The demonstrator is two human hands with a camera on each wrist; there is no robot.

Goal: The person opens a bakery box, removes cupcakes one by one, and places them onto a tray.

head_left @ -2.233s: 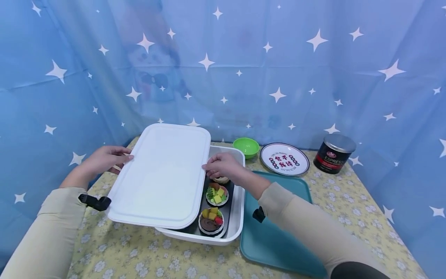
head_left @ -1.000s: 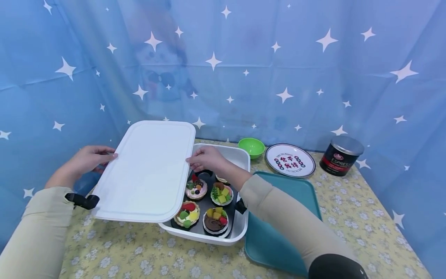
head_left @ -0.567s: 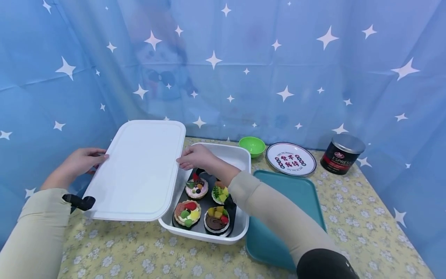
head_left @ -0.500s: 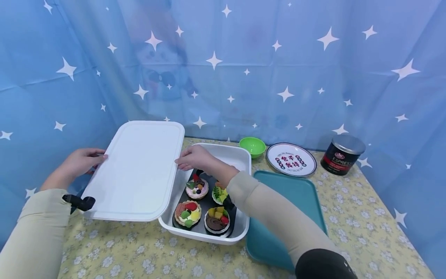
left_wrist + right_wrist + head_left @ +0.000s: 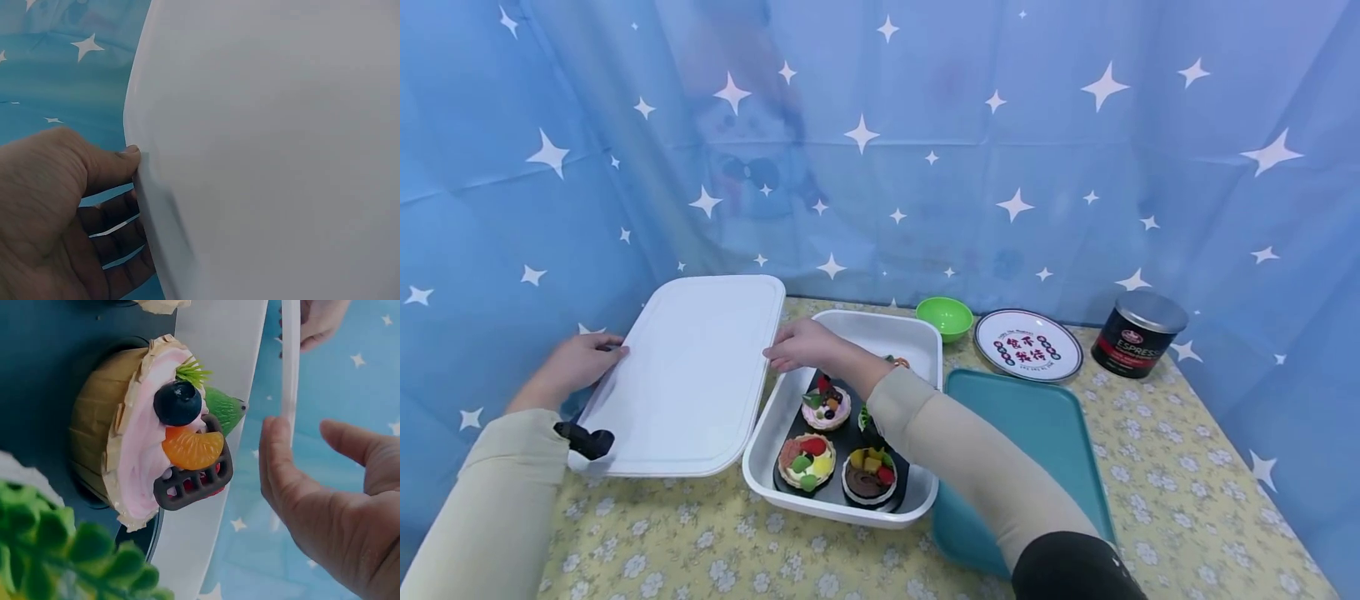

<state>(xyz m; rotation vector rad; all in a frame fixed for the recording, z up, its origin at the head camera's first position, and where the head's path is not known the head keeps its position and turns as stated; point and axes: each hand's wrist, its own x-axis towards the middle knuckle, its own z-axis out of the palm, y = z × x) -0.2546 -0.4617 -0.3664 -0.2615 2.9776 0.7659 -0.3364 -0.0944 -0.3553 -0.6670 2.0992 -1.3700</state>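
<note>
A white rectangular lid (image 5: 681,375) lies to the left of a white plastic box (image 5: 760,467); whether it touches the table I cannot tell. At its left edge, my left hand (image 5: 572,362) grips the rim, thumb on top and fingers behind, as the left wrist view shows. My right hand (image 5: 808,346) is at the opposite edge, its straight fingers (image 5: 278,459) touching the rim and the thumb standing apart. Inside the box sits a dark muffin tray (image 5: 842,483) holding several fruit-topped tarts, among them a pink-cream one (image 5: 134,450) and a chocolate one (image 5: 868,479). My right forearm hides part of them.
Right of the box lies a teal tray (image 5: 1030,433), partly under my right sleeve. Behind stand a green bowl (image 5: 945,318), a white patterned plate (image 5: 1030,346) and a black espresso tin (image 5: 1138,333). A starry blue curtain (image 5: 925,208) closes off the back and sides.
The lid has moved left off the box and come lower, both hands travelling with it. More tarts now show. The right thumb is apart from the rim; box, tray and dishes stayed put.
</note>
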